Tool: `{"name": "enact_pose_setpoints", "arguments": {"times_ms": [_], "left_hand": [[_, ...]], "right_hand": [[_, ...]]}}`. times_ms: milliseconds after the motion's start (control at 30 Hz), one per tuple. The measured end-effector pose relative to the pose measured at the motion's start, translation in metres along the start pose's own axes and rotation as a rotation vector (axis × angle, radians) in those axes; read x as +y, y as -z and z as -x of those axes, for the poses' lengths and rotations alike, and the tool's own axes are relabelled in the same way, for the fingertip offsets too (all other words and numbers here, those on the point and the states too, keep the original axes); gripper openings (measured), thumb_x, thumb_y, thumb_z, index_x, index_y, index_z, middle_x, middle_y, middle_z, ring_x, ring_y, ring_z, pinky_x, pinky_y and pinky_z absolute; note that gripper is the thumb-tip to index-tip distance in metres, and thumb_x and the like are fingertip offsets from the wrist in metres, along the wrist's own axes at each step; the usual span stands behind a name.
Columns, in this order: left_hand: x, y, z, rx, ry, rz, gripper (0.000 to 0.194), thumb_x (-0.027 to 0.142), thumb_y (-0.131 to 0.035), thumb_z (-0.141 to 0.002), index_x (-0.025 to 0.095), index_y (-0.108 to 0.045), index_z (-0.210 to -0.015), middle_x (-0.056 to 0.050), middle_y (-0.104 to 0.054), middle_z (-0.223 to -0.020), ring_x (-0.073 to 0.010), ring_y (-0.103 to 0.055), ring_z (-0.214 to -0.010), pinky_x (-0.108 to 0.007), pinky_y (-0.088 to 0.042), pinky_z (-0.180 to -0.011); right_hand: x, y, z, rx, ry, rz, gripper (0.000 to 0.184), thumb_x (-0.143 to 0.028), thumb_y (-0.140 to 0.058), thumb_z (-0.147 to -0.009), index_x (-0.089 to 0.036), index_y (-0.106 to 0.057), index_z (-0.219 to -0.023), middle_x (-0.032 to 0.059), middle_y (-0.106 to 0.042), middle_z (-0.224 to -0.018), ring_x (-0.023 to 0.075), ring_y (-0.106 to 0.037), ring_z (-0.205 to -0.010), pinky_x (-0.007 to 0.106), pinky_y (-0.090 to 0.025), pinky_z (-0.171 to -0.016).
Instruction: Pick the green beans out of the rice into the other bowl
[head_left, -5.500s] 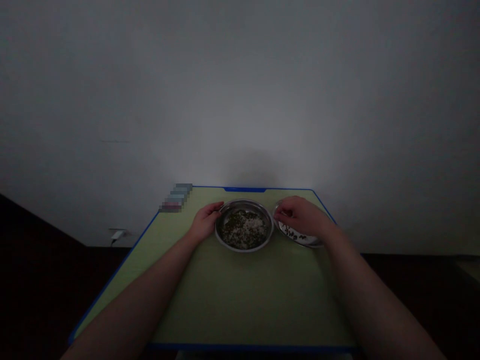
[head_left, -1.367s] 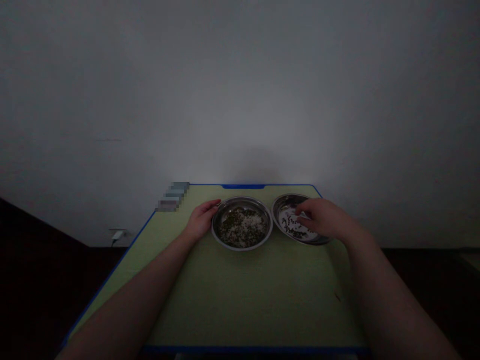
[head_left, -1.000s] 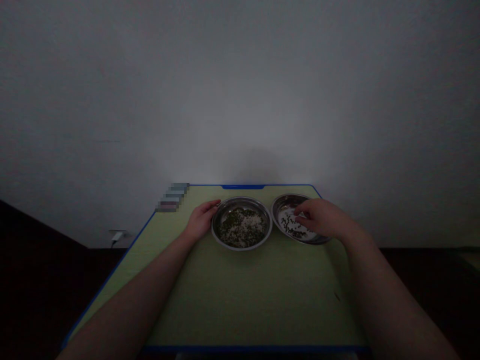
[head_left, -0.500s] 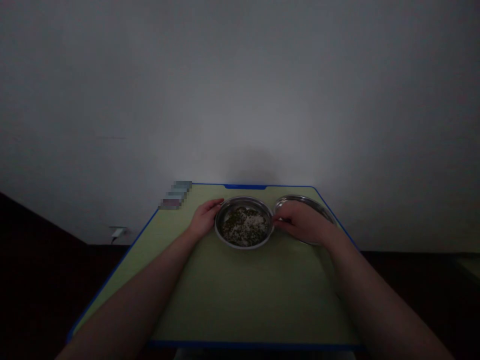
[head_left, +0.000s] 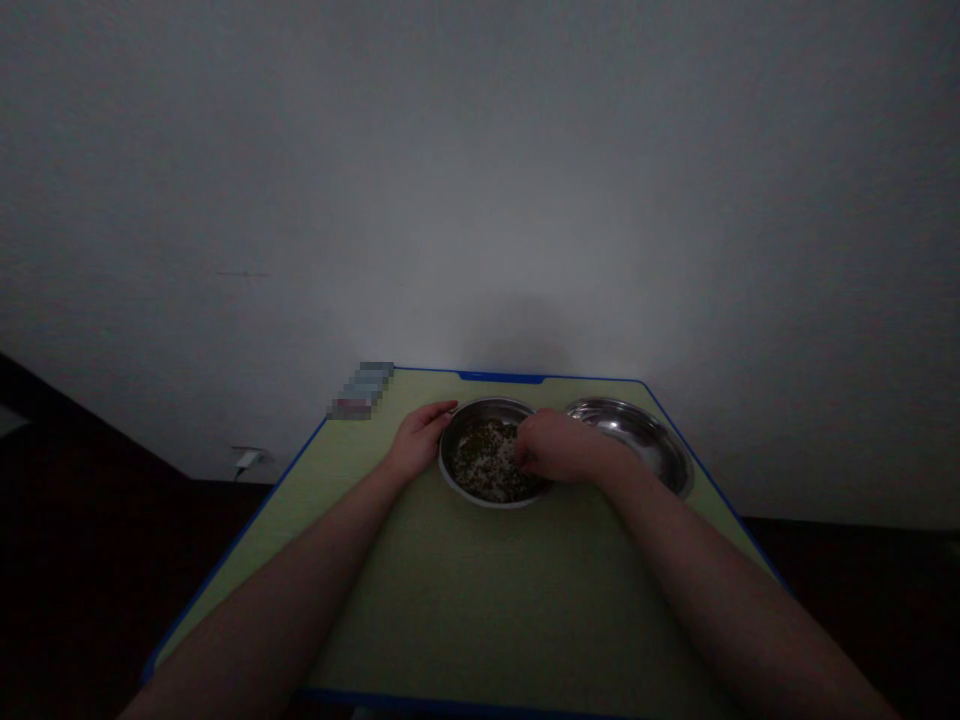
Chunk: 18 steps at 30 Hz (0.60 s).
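Note:
A round metal bowl [head_left: 459,486] stands on the green table, holding a mix of white and dark green grain-like bits [head_left: 487,462]. My left hand [head_left: 421,440] grips its left rim, with fingers along the outer side. Over the bowl's right part is my right hand [head_left: 559,445], fingertips pinched together down near the mix. What they pinch, if anything, is hidden. Partly behind my right wrist sits a second, wider metal bowl [head_left: 660,440], shiny inside; the part of it under my forearm is out of sight.
The green table [head_left: 450,600] has a blue edge and stands against a grey wall [head_left: 480,200]. At its back left corner lies a pixelated patch [head_left: 361,392]. A white plug with a cable [head_left: 247,460] is low on the wall at left. The scene is dim.
My right hand has moved left from the bowl's right rim to over its contents, uncovering more of the second bowl. My left hand stays at the rim. The view has shifted slightly.

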<state>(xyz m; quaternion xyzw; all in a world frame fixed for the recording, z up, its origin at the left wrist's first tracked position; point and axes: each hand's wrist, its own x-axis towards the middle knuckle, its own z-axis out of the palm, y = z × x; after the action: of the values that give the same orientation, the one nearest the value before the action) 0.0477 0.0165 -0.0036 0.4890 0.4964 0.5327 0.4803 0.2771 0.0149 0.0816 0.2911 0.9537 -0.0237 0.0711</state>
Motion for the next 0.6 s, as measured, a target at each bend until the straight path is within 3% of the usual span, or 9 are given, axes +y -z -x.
{"name": "enact_pose_setpoints", "arguments": {"times_ms": [400,600], "left_hand": [[-0.001,0.0,0.0,-0.008,-0.001,0.029,0.055,0.045,-0.069,-0.06,0.013,-0.064,-0.104,-0.01,-0.069,-0.097,-0.0232,-0.063,-0.087,-0.038,-0.046,-0.084],[0.001,-0.001,0.001,-0.016,0.01,0.031,0.051,0.043,-0.069,-0.062,0.014,-0.064,-0.104,-0.009,-0.07,-0.096,-0.0231,-0.063,-0.087,-0.038,-0.046,-0.085]], "right_hand": [[-0.008,-0.004,-0.01,-0.055,-0.022,0.048,0.022,-0.019,-0.059,-0.066,-0.021,-0.073,-0.082,0.0081,-0.071,-0.079,0.0194,-0.062,-0.073,0.027,-0.04,-0.067],[-0.008,-0.007,-0.011,-0.024,-0.03,0.06,0.021,-0.018,-0.053,-0.071,-0.017,-0.072,-0.08,0.011,-0.07,-0.08,0.0195,-0.062,-0.071,0.027,-0.04,-0.066]]}}
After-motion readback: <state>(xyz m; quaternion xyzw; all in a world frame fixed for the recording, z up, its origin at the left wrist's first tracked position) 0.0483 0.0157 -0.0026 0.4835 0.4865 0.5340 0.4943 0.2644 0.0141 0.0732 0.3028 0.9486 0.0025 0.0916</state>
